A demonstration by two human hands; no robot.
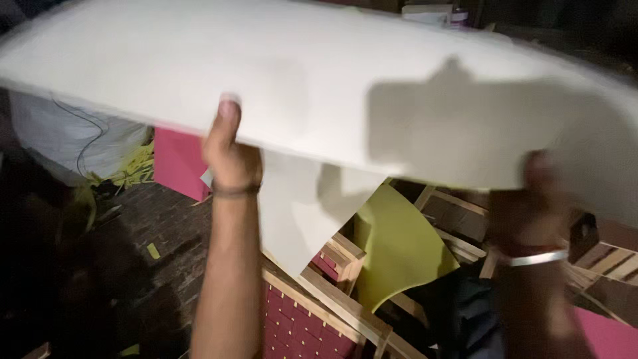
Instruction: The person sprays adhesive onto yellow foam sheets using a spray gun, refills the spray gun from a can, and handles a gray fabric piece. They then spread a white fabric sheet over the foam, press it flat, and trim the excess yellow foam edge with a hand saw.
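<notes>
A large white sheet (319, 80) — thin, stiff and slightly bowed — spans the upper half of the frame from the left edge to the right edge. The left hand (229, 156), centre-left, grasps its near edge, thumb pressed flat on the upper face; a dark band circles that wrist. The right hand (541, 193), at the right and in shadow, is clenched on the same edge; a pale bangle sits on its wrist. The motion blur is heavy, so finer finger detail cannot be told.

Beneath the sheet, at centre, a second white panel (292, 213) lies over a wooden frame (345, 306) with a dark red woven panel. A yellow-green sheet (399, 246) leans among the wooden slats. A pink box (176, 163) stands at left — its contents are not visible. Yellow offcuts (133, 166) litter the dark floor.
</notes>
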